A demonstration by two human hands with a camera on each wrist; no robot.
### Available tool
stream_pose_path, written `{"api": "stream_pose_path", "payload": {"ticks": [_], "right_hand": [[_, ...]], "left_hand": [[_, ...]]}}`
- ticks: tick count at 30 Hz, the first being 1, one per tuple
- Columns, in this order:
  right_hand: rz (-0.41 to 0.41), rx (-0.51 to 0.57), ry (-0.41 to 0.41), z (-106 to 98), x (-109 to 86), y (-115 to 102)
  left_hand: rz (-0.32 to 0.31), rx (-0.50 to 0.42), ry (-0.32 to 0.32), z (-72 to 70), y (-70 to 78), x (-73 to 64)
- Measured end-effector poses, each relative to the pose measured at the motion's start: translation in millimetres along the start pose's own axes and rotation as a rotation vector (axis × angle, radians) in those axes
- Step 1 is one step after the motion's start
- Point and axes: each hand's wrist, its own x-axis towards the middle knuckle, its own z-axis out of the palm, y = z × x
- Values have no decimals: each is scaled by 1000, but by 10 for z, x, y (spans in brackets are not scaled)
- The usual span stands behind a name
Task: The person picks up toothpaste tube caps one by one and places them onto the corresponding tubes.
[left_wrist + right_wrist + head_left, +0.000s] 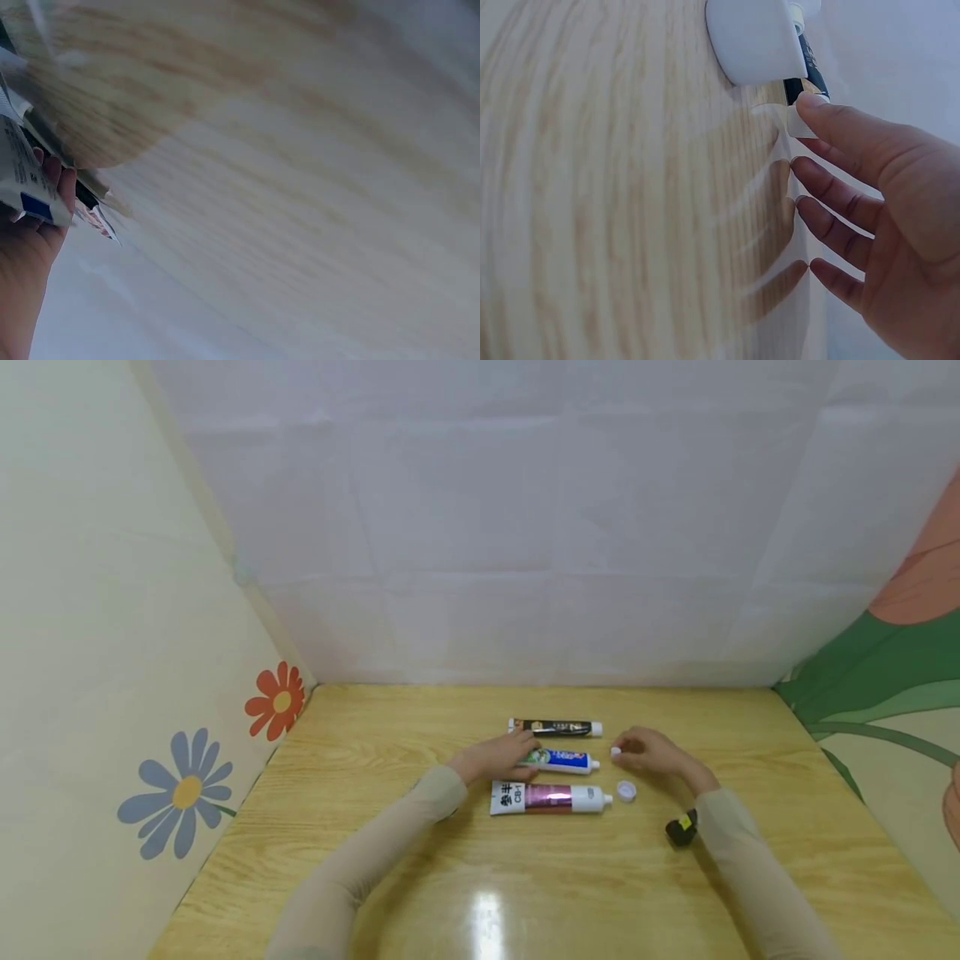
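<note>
My left hand (495, 757) grips the crimped end of a blue, white and green toothpaste tube (567, 761), whose uncapped nozzle points right. In the left wrist view its fingers curl round the tube's pale printed back (26, 176). Just right of that nozzle, my right hand (658, 752) pinches a small white cap (616, 751) between thumb and index finger. The right wrist view shows this cap (798, 122) apart from any tube, the other fingers spread loosely. Nearer the front lies a pink and white tube (551, 798), nozzle bare, with a larger white cap (626, 791) beside it.
Behind the blue tube lies a black toothpaste tube (562, 727) with a white cap on. A small black object with a yellow mark (681, 828) sits against the right sleeve. The wood-grain table (420, 893) meets a white sheet at the back and flower-patterned sheets at both sides.
</note>
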Motion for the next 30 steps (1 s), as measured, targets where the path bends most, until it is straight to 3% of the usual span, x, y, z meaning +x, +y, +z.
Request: {"api": "stream_pose_path", "payload": {"ticks": [10,30], "right_hand": [[-11,-12,2,-6,4,0],[-31,-21,29,-54,-16,-121]], "left_hand": [[-3,-90,27,-28,14,-23],[-85,-280,81,-44,-69,-103]]}}
